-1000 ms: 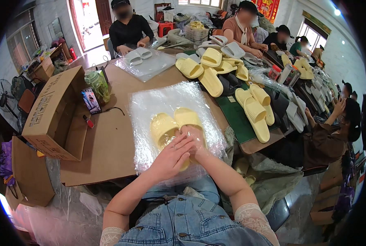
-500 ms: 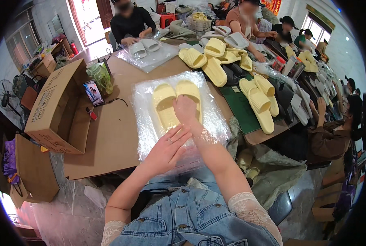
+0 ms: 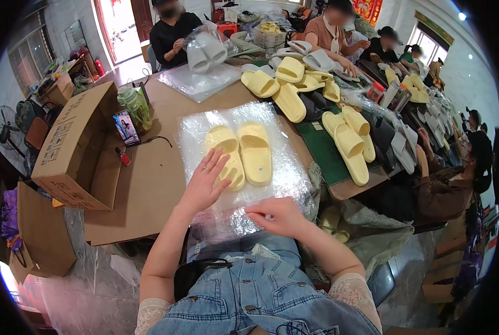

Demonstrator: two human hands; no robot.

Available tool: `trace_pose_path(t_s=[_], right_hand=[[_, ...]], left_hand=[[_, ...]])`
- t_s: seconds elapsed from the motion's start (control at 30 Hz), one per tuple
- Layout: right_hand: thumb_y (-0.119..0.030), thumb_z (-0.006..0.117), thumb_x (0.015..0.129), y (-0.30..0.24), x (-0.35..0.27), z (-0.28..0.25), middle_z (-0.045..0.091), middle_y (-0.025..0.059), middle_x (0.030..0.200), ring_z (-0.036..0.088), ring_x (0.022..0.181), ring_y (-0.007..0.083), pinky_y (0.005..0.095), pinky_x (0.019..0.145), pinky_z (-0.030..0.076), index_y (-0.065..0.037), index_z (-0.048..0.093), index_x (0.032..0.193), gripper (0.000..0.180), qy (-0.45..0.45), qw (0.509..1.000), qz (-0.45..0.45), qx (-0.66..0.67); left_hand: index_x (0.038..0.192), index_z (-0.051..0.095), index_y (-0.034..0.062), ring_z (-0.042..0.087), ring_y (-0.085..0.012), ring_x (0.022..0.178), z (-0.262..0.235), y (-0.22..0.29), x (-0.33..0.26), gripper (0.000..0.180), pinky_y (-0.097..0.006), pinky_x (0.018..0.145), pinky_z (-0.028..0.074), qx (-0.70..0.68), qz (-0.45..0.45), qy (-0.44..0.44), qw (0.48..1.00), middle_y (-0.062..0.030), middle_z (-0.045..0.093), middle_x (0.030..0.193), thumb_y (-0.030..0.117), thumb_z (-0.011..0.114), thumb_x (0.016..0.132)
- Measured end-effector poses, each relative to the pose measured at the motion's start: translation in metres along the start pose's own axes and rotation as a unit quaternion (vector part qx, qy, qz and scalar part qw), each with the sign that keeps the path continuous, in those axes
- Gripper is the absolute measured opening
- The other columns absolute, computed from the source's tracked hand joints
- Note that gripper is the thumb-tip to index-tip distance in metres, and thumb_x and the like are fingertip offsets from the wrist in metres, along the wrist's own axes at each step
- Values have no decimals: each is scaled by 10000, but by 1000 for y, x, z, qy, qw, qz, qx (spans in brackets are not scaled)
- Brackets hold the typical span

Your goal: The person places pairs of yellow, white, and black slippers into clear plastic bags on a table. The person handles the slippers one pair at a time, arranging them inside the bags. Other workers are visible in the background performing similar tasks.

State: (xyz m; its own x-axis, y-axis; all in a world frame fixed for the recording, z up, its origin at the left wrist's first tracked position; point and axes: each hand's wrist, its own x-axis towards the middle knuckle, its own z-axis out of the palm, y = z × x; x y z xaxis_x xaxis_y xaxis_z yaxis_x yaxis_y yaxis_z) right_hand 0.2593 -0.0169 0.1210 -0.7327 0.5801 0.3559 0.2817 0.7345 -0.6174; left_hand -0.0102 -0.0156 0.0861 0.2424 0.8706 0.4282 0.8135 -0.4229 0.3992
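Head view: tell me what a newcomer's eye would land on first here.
First, the pair of pale yellow slippers lying side by side inside a clear plastic bag at the middle of the brown table. The left hand lies flat on the left slipper, while the right hand pinches the bag's near edge. Next, more yellow slippers piled to the right, and an open cardboard box on the left.

Pale yellow slippers (image 3: 241,153) on clear plastic bag (image 3: 283,173).
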Motion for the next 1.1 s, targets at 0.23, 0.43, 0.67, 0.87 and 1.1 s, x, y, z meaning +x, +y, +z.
trace_pose_path(t_s=[0.23, 0.43, 0.67, 0.87, 1.1], right_hand=[[-27, 673, 795, 64, -47, -72, 645, 91, 1129, 640, 1010, 294, 397, 802, 557, -152, 676, 1232, 455, 154, 954, 6, -257], [-19, 694, 787, 86, -76, -80, 535, 87, 1408, 528, 1249, 331, 438, 1023, 465, -197, 555, 1409, 663, 27, 966, 2, -255], [-120, 760, 800, 100, -55, -70, 587, 39, 1402, 561, 1174, 295, 408, 1003, 475, -146, 728, 1134, 336, 10, 984, -78, -157], [-135, 747, 857, 120, -59, -62, 734, -6, 1136, 582, 1017, 233, 358, 918, 484, -114, 761, 955, 101, 55, 997, 1, -56], [-179, 677, 925, 152, -57, -41, 722, 34, 934, 599, 910, 197, 333, 813, 480, -57, 754, 883, 150, 117, 984, 133, 31]], left_hand=[[1460, 520, 171, 277, -346, 1506, 10, 4, -30, 544, -518, 1239, 179, 27, 47, -150, 987, -110, 385, 1596, 387, 573, 963], [1449, 527, 171, 312, -341, 1492, -8, 6, -74, 714, -526, 1239, 187, -19, 76, -151, 986, -112, 411, 1575, 473, 720, 832], [1262, 645, 156, 449, -304, 1402, 3, 10, -86, 469, -496, 1188, 331, 55, 135, -84, 986, -70, 544, 1447, 202, 768, 811], [899, 660, 90, 620, -309, 1202, 14, 5, -90, 162, -433, 1008, 495, -41, 109, 10, 993, -43, 705, 1164, 70, 774, 785], [839, 658, 37, 706, -259, 939, 20, -3, -86, 106, -374, 784, 549, -146, -44, 28, 988, -81, 727, 903, 104, 737, 862]])
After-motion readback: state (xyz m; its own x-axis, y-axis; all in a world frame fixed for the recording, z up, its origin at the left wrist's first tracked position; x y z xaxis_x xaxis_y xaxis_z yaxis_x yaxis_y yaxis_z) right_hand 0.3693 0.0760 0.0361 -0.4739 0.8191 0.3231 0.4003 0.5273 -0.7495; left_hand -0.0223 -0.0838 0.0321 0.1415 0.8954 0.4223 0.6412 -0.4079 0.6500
